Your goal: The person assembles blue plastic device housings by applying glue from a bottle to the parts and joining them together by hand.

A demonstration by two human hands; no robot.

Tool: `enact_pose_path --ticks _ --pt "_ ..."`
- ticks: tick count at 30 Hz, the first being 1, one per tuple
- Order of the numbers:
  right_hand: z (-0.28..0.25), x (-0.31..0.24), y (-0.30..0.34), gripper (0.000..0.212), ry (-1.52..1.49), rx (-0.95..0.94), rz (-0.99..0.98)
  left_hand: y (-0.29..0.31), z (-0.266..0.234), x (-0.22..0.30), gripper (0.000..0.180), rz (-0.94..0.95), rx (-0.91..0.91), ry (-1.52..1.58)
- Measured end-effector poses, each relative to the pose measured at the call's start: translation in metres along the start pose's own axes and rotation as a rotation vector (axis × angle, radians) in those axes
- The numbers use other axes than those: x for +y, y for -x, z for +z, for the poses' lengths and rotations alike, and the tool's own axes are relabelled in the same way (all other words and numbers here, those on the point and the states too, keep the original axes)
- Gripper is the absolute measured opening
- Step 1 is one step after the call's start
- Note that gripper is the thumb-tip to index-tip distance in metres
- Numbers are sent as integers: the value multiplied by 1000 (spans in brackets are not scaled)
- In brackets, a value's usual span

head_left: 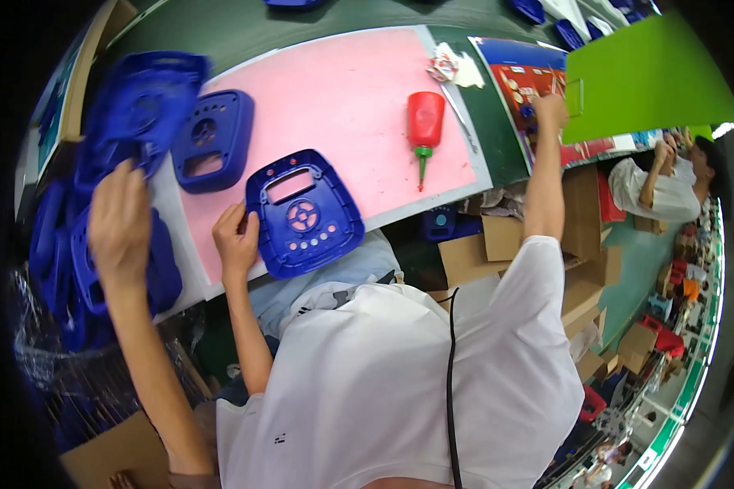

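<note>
My left hand grips the left edge of a blue plastic housing panel, thumb on its rim. The panel has a rectangular window, a round spoked grille and a row of small holes. It lies at the near edge of a pink work sheet. My right arm stretches far to the right. There my right hand, fingers closed, is over a red and blue printed sheet bearing small dark parts. What its fingers hold, if anything, I cannot make out.
Another person's hand is at a blurred blue housing on the left, above stacked blue housings. A similar housing lies beside mine. A red bottle with green nozzle, a green board and cardboard boxes are rightward.
</note>
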State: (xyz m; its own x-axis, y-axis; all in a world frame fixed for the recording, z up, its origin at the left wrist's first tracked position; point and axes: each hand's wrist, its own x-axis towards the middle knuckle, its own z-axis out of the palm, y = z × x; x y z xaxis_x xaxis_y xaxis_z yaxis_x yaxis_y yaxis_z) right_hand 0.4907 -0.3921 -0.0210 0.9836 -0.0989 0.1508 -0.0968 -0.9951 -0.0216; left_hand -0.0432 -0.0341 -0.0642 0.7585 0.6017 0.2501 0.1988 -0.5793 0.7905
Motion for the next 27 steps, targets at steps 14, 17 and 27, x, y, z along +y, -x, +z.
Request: enact_pose_path --ticks 14,17,27 --pt "6 -29 13 29 -1006 -116 -217 6 -13 1 24 -50 29 -36" --pt "-69 -57 107 38 -1351 -325 -246 1 -12 0 24 -3 23 -25" --pt "-86 -185 347 43 -883 -240 -1499 0 -9 4 22 6 57 23"
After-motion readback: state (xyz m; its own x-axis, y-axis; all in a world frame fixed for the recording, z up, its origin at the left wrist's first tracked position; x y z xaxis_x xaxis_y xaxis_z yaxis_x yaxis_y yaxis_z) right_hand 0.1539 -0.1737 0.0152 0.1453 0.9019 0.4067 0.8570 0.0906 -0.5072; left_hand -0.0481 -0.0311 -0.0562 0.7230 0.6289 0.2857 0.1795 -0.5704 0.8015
